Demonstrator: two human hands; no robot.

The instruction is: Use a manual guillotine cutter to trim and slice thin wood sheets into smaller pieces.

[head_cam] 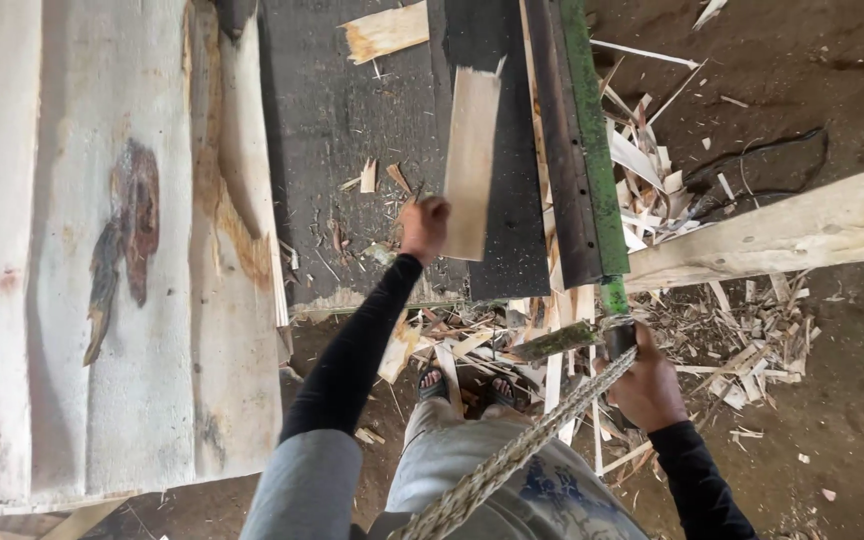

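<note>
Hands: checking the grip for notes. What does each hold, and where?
Left hand grips the near end of a thin wood strip. Right hand grips the green lever's handle.

Dirt floor (832, 420) littered with wood scraps (742, 360).

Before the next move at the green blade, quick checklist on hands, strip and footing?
1. Left hand grips the near end of the pale thin wood veneer strip: ok.
2. Right hand closed on the green metal lever handle: ok.
3. Left hand lies apart from the long green-edged metal blade bar: ok.
4. Strip lies flat on the dark grey machine table: ok.
5. Footing: sandalled feet stand among the pile of splintered wood scraps: not ok.
6. Braided rope crosses the lap toward the right hand; whether it is tied to the handle: cannot tell.
</note>
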